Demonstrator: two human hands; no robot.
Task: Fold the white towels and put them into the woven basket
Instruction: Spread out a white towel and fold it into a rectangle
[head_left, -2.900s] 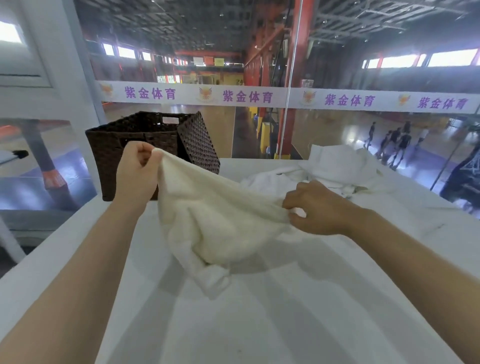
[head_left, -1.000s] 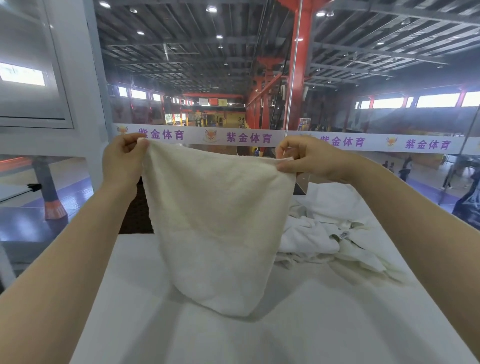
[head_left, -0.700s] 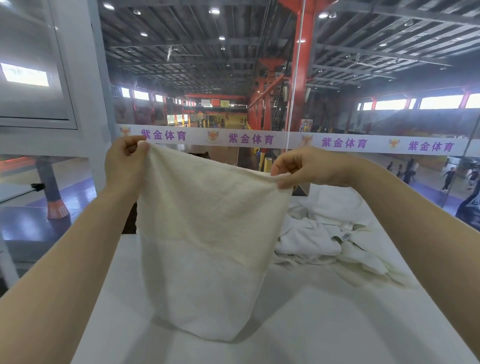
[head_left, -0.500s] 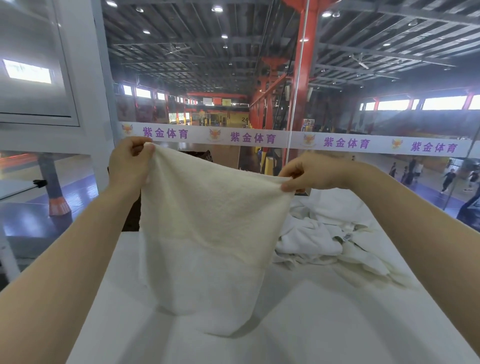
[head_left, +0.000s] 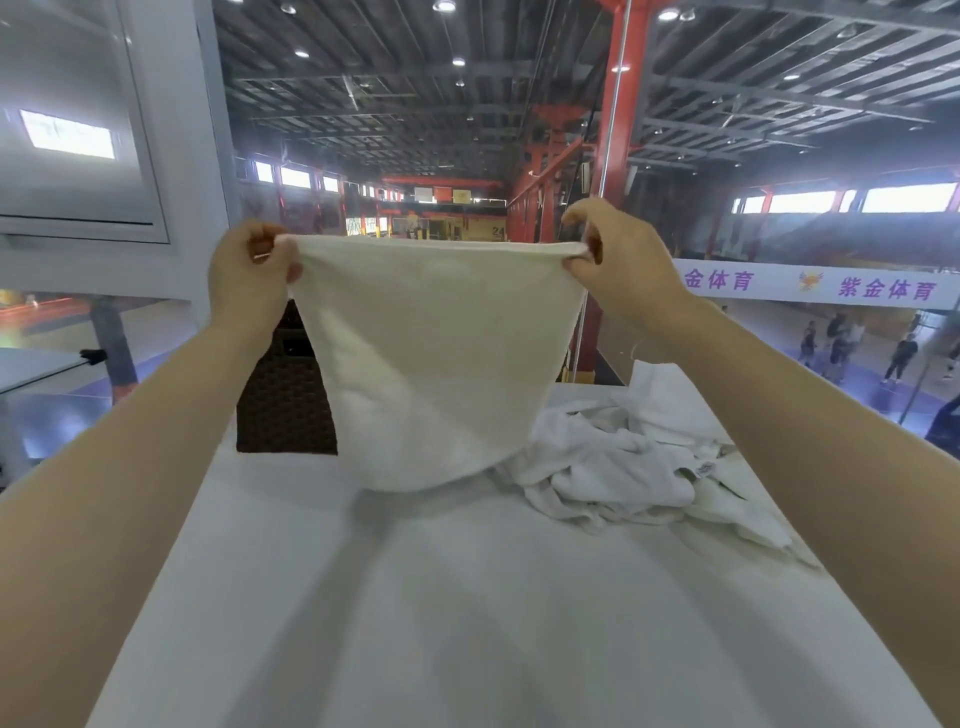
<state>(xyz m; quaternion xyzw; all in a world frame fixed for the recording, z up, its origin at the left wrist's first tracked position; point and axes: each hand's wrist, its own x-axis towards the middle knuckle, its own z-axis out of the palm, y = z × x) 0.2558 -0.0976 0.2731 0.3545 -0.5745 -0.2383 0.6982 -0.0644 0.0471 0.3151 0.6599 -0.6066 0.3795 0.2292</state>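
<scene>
A white towel (head_left: 436, 358) hangs stretched in the air in front of me, its top edge pulled level. My left hand (head_left: 249, 275) pinches its top left corner and my right hand (head_left: 618, 260) pinches its top right corner. The towel's lower edge hangs at about the level of the white table (head_left: 467, 597). Behind the towel on the left stands the dark brown woven basket (head_left: 283, 405), mostly hidden by the towel and my left arm. A crumpled pile of white towels (head_left: 623, 462) lies on the table at the right.
The table's far edge meets a glass pane with a red column (head_left: 613, 156) behind it. A white wall and window frame (head_left: 104, 156) rise at the left. Several people stand on the court below at the far right.
Both hands have lifted the towel and pulled its top edge taut and level. Its lower part, which lay on the table, has come up with it.
</scene>
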